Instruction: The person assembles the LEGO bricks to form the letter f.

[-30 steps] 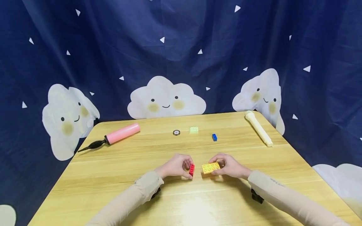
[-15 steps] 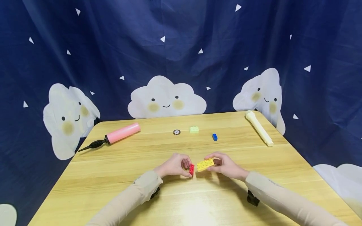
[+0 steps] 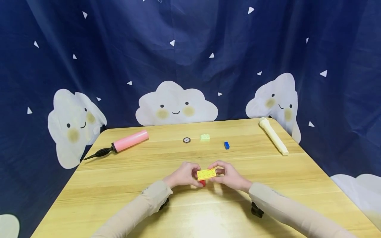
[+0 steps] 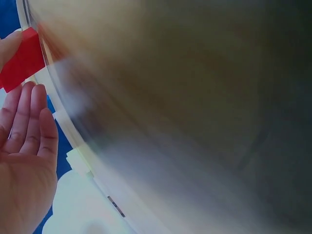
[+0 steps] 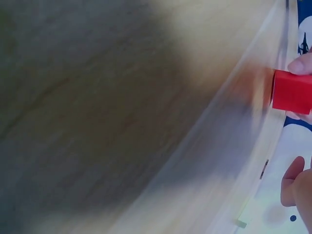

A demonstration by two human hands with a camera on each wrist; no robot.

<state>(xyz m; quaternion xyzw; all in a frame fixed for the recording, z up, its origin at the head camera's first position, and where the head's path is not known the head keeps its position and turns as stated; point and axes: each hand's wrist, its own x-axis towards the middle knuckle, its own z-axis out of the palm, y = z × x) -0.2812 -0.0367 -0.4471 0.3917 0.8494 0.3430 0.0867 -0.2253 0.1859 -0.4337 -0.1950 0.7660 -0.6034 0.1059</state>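
Observation:
My left hand [image 3: 185, 174] pinches a red toy building brick [image 3: 202, 183] on the table; the left wrist view shows the red brick [image 4: 28, 57] by the thumb. A yellow studded brick [image 3: 206, 174] is held at its right end between thumb and fingers of my right hand [image 3: 230, 176]. Seen from the head, the yellow brick overlaps the top of the red one and hides most of it. Whether the two bricks are joined, I cannot tell. In the right wrist view the red brick [image 5: 292, 92] shows at the right edge.
Toward the back of the wooden table [image 3: 166, 152] lie a round black-rimmed chip [image 3: 186, 140], a pale green brick [image 3: 204, 137] and a small blue brick [image 3: 227, 145]. A pink hand pump [image 3: 131, 140] lies at left, a cream-coloured stick [image 3: 274, 137] at right.
My right hand has moved left with the yellow brick, from beside the red brick to over it. The left hand and its red brick have stayed nearly in place.

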